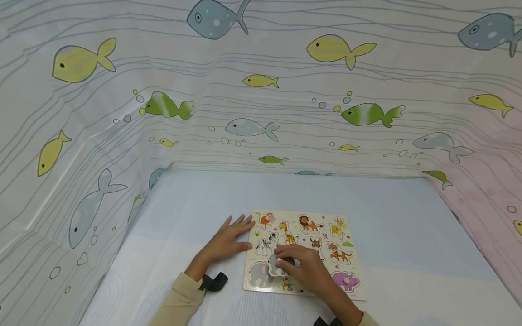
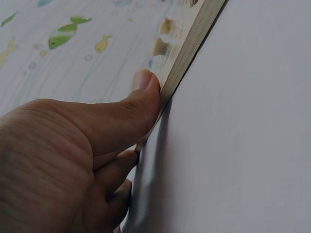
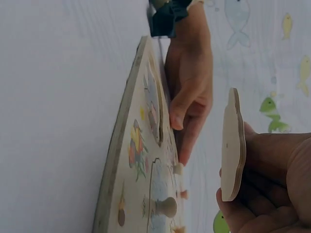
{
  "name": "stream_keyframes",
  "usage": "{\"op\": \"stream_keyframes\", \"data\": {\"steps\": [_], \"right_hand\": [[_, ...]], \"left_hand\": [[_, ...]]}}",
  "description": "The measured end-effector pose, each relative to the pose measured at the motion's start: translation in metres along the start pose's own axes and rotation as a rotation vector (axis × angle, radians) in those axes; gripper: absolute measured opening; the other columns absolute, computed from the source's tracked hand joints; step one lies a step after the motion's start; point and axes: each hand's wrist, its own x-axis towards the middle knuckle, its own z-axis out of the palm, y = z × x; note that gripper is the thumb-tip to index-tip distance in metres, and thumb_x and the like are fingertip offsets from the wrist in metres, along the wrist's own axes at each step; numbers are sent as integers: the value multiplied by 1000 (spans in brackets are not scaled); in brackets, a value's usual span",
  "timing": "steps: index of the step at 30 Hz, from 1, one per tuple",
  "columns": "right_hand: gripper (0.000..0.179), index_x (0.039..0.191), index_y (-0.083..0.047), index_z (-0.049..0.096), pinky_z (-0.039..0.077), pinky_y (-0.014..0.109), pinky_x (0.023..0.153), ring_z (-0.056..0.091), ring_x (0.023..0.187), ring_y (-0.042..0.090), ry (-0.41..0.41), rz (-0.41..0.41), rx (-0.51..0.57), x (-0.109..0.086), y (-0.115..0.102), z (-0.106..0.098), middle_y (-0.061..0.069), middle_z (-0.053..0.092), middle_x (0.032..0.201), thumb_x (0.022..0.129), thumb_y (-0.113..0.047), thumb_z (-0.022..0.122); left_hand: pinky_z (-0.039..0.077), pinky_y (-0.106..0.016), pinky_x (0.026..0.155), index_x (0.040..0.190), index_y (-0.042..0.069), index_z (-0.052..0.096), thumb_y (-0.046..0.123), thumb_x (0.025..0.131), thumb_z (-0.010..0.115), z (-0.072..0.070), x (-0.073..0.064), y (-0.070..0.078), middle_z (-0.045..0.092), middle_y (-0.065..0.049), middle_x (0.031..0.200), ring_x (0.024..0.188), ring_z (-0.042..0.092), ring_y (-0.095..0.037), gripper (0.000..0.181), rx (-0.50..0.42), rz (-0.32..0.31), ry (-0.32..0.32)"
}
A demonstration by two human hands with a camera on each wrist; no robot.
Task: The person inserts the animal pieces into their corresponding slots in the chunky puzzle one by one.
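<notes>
A wooden animal puzzle board [image 1: 360,292] lies flat on the table. My right hand [image 1: 307,268] pinches a grey elephant puzzle piece [image 1: 275,267] over the board's lower left part. In the right wrist view, the plain wooden back of that piece [image 3: 232,150] faces the board, with a gap between them. Just left of the piece is the elephant-shaped recess [image 1: 258,274], with a grey elephant pictured in it. At the board's left edge rests my left hand [image 1: 224,242], fingers spread; its thumb touches the edge [image 2: 187,58] in the left wrist view.
Other animals on the board include a zebra [image 1: 266,245], a lion [image 1: 306,223] and a purple hippo [image 1: 345,281]. Knobs [image 3: 165,207] stick up from the board. Fish-patterned sheeting [image 1: 228,154] surrounds the pale tabletop [image 1: 408,231] at the back and sides.
</notes>
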Motion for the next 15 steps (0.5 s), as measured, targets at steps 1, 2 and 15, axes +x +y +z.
{"op": "stream_keyframes", "data": {"steps": [1,2,15], "right_hand": [[13,97,-11,77,59,33,93,71,112,19,-3,-12,2,1,0,2,-2,76,111,84,-15,79],[14,97,-11,77,59,33,93,71,111,19,-5,-21,4,1,-1,5,-1,76,111,84,-15,79],[11,94,-11,78,58,32,95,70,113,18,-62,-3,88,6,-4,28,1,76,114,84,-14,79]], "left_hand": [[-1,-54,127,150,14,46,36,87,75,0,0,0,36,-4,160,154,22,-29,73,1,2,0],[-1,-54,127,150,14,46,36,87,75,0,0,0,36,-4,160,154,22,-29,73,1,4,1],[0,-56,127,150,13,46,37,87,74,0,-1,0,36,-5,160,154,22,-30,73,8,12,2]]}}
